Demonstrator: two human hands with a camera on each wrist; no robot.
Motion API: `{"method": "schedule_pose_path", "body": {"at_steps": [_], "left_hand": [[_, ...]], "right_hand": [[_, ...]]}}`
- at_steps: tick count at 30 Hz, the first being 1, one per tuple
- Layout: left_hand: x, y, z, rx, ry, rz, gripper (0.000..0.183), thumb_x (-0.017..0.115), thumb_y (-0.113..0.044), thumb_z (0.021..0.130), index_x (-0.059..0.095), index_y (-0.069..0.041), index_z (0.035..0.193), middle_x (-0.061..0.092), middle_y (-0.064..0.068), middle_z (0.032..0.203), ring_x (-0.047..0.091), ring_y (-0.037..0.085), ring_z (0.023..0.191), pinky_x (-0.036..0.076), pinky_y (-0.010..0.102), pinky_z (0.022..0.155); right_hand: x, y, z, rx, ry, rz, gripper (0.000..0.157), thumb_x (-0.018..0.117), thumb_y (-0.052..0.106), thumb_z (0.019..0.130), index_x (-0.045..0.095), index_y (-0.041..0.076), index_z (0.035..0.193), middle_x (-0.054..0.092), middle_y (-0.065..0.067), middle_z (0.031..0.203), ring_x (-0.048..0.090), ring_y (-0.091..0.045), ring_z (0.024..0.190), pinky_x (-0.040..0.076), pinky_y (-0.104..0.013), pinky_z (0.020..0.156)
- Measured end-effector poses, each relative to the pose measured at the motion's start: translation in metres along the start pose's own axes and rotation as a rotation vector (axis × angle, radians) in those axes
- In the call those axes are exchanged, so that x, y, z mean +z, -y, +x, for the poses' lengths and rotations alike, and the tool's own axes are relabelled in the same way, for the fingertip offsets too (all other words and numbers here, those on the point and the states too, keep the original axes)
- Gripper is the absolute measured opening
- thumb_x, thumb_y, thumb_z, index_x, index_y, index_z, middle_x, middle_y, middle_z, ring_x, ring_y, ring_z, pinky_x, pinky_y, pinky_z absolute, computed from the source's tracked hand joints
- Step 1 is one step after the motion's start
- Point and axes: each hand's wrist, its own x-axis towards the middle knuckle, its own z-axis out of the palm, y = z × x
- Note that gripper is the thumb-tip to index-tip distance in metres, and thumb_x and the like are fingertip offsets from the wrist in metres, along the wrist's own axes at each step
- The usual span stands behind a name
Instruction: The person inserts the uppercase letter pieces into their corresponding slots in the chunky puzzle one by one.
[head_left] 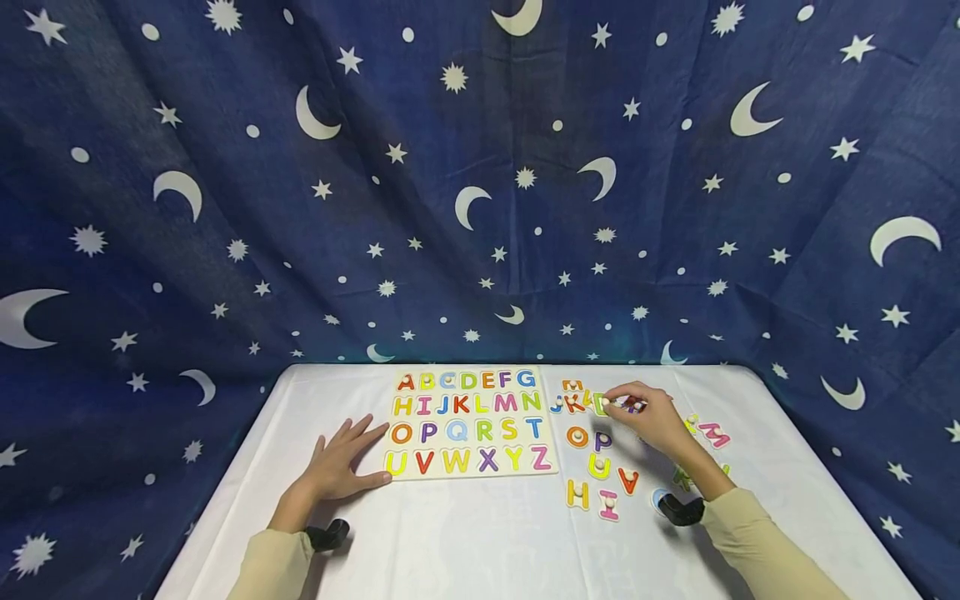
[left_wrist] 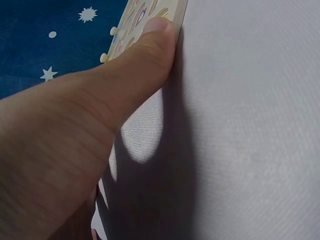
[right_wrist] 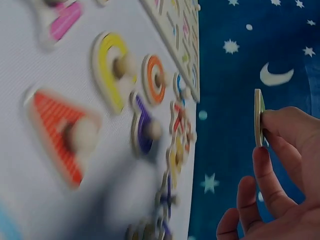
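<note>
My right hand (head_left: pixel 654 418) pinches a green letter D puzzle piece (head_left: pixel 599 405) above the loose letters, right of the board. In the right wrist view the piece (right_wrist: pixel 258 118) is seen edge-on between thumb and fingers, lifted off the table. My left hand (head_left: pixel 336 465) lies with fingers spread at the left edge of the alphabet puzzle board (head_left: pixel 472 477). Its thumb (left_wrist: pixel 156 37) touches the board's edge in the left wrist view. Knobbed A (head_left: pixel 406 382), B (head_left: pixel 427 381) and C (head_left: pixel 447 381) pieces sit in the top row.
Loose knobbed letters lie right of the board, among them an orange O (head_left: pixel 577 437), purple P (head_left: pixel 602 442), yellow U (head_left: pixel 598 465), red A (head_left: pixel 628 481), yellow H (head_left: pixel 577 494) and pink I (head_left: pixel 609 505). A starry blue curtain (head_left: pixel 480 250) hangs behind the white-covered table (head_left: pixel 465 542).
</note>
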Motion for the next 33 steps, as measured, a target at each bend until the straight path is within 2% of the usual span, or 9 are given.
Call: {"method": "schedule_pose_path", "body": {"at_steps": [9, 16, 20, 24, 33], "left_hand": [[0.0, 0.004, -0.001, 0.014, -0.013, 0.001, 0.096, 0.081, -0.065, 0.074, 0.049, -0.022, 0.154, 0.033, 0.017, 0.165, 0.017, 0.049, 0.153, 0.004, 0.08, 0.114], [-0.003, 0.005, 0.0, 0.001, -0.006, -0.005, 0.098, 0.081, -0.067, 0.073, 0.049, -0.022, 0.154, 0.032, 0.017, 0.166, 0.015, 0.049, 0.153, 0.002, 0.079, 0.115], [-0.003, 0.005, 0.001, 0.0, -0.003, -0.006, 0.098, 0.081, -0.067, 0.073, 0.049, -0.022, 0.154, 0.032, 0.017, 0.166, 0.015, 0.049, 0.153, 0.002, 0.079, 0.115], [-0.002, 0.004, 0.0, 0.014, -0.01, -0.006, 0.097, 0.081, -0.066, 0.074, 0.049, -0.022, 0.154, 0.033, 0.017, 0.165, 0.017, 0.049, 0.153, 0.003, 0.08, 0.115], [0.0, 0.004, -0.001, 0.016, -0.014, -0.02, 0.097, 0.081, -0.065, 0.074, 0.049, -0.022, 0.154, 0.032, 0.016, 0.165, 0.016, 0.048, 0.153, 0.002, 0.079, 0.115]], "right_hand": [[0.046, 0.034, 0.035, 0.064, 0.049, 0.1, 0.018, 0.082, 0.02, 0.089, 0.078, 0.011, 0.104, 0.072, -0.008, 0.112, 0.062, -0.027, 0.096, 0.052, -0.034, 0.08], [0.083, 0.059, 0.06, 0.096, 0.072, 0.097, 0.018, 0.082, 0.021, 0.089, 0.08, 0.014, 0.105, 0.07, -0.006, 0.116, 0.061, -0.028, 0.099, 0.053, -0.037, 0.081], [0.104, 0.069, 0.071, 0.115, 0.069, 0.099, 0.016, 0.083, 0.023, 0.088, 0.081, 0.017, 0.103, 0.07, -0.004, 0.116, 0.061, -0.027, 0.098, 0.052, -0.037, 0.079], [0.124, 0.076, 0.082, 0.099, 0.077, 0.106, 0.014, 0.083, 0.021, 0.088, 0.081, 0.016, 0.101, 0.07, -0.005, 0.116, 0.061, -0.03, 0.096, 0.051, -0.038, 0.08], [0.168, 0.09, 0.103, 0.099, 0.108, 0.054, 0.013, 0.082, 0.018, 0.088, 0.081, 0.013, 0.1, 0.067, -0.005, 0.107, 0.055, -0.02, 0.086, 0.049, -0.034, 0.075]]}}
